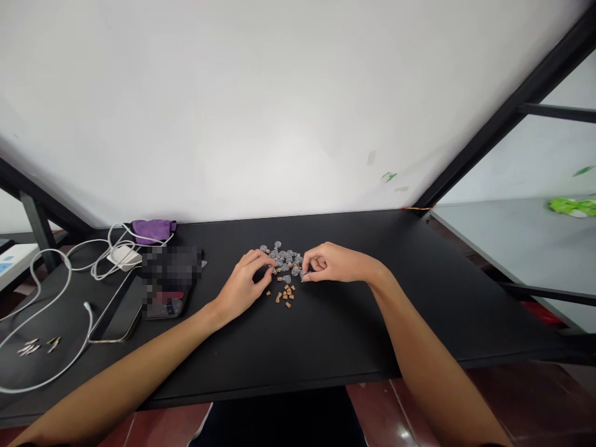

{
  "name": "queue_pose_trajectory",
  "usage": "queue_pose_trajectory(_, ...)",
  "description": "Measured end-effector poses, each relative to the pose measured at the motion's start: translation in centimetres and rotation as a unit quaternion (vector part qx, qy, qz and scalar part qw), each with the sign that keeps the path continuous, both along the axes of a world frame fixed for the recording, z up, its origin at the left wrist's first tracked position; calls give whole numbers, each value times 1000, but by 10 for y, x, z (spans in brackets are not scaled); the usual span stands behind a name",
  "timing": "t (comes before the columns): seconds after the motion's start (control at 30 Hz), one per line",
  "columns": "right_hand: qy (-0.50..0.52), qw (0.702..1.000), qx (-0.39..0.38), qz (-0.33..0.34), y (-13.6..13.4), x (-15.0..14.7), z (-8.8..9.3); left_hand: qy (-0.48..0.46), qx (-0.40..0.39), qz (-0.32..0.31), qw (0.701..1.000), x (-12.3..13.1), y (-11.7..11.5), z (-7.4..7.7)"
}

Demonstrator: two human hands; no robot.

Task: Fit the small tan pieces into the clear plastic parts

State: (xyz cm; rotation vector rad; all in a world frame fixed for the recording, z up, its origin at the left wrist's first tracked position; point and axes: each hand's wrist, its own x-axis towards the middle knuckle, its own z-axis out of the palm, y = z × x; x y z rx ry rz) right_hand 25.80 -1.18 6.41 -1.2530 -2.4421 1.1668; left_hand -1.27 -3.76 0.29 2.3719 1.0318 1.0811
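Note:
A heap of tiny clear glass bottles (284, 256) lies in the middle of the black table (354, 335), with several small brown corks (285, 295) scattered just in front of it. My left hand (244, 287) rests on the table at the heap's left side, its fingers curled and its fingertips touching a bottle. My right hand (328, 263) sits at the heap's right side, fingers pinched together on a small bottle (305, 274) at the heap's edge.
Left of my hands lie a dark phone (164, 303), a second flat device (116, 316), a white charger (123, 256) with looping white cables (56, 323), a purple cloth (151, 230) and several small metal clips (37, 346). A white wall rises behind the table.

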Motion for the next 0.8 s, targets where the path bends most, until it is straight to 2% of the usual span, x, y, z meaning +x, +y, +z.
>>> queue_pose_trajectory(0.2, 138, 990, -37, 17, -12, -29, 1, 49, 107, -78, 990, 0, -8, -1)
queue_pose_trajectory(0.3, 172, 984, -32, 11, -14, -39, -4, 24, 115, -79, 990, -2, -8, -1)
queue_pose_trajectory(0.4, 176, 984, -30, -1, -14, -42, -8, -22, 78, -41, 996, -2, -7, 0)
queue_pose_trajectory(0.53, 153, 987, 7, -36, -14, -42, -11, -116, -24, 60, 991, -1, -1, 1)
queue_pose_trajectory(0.6, 138, 988, 55, -47, -15, -45, -13, -170, -85, 91, 977, -2, 5, 0)
queue_pose_trajectory(0.67, 126, 982, 132, -41, -16, -50, -15, -212, -128, 96, 964, -3, 10, -2)
queue_pose_trajectory(0.73, 117, 971, 208, -10, -19, -56, -17, -234, -147, 93, 956, -4, 14, -4)
queue_pose_trajectory(0.8, 101, 962, 250, 27, -22, -61, -19, -240, -155, 91, 954, -5, 14, -5)
